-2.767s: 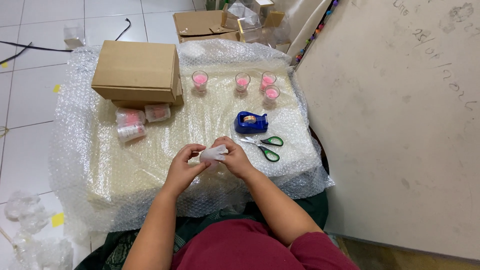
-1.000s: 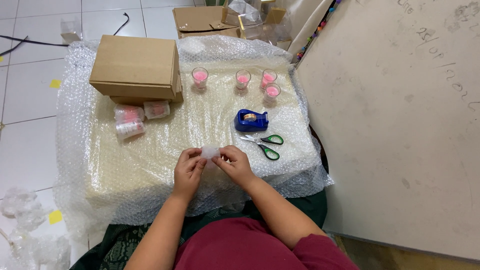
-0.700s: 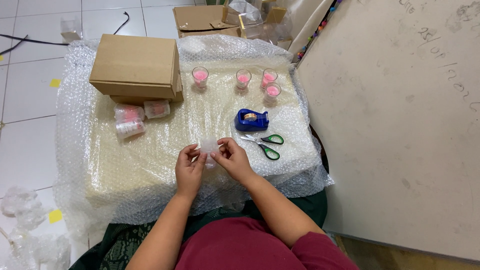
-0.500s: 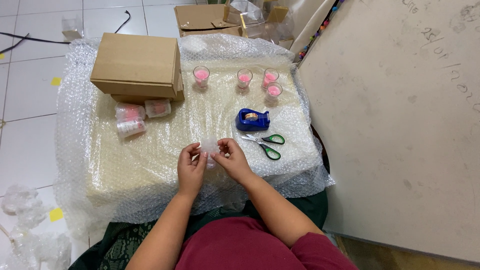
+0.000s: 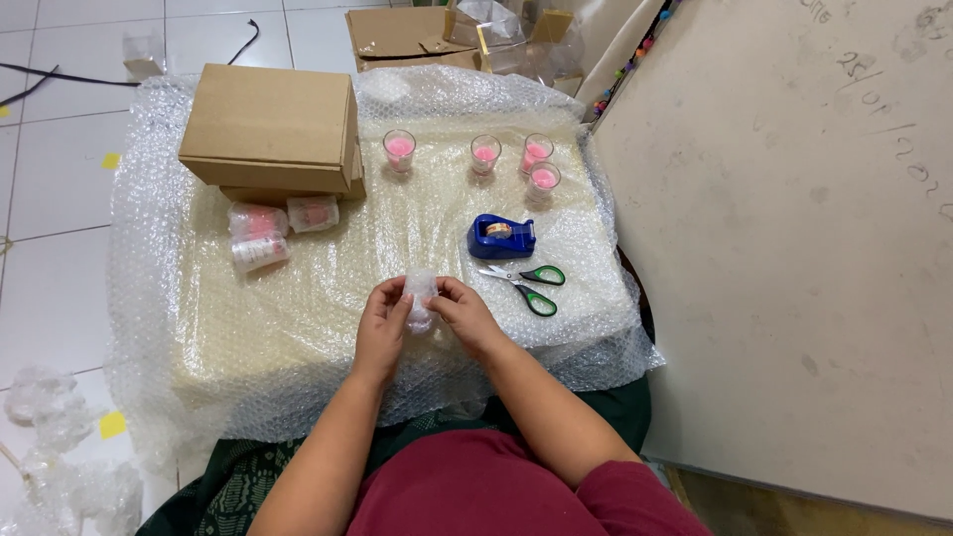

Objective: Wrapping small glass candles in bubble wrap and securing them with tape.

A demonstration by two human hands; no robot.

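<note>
Bubble wrap covered the worktop [image 5: 298,328] over white floor tiles [image 5: 60,258]. At lower centre, the left hand [image 5: 383,323] and right hand [image 5: 465,313] gripped a wrapped cup [image 5: 420,295], near the scissors [image 5: 524,284].

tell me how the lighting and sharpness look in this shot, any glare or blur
Head view: soft, even light with only faint shadows under the left hand and right hand; small glints on the bubble wrap sheet, no strong glare; the scissors and tape dispenser are sharp; the wrapped piece between the hands is pale and hard to make out; edges bow slightly from the wide lens.
</note>
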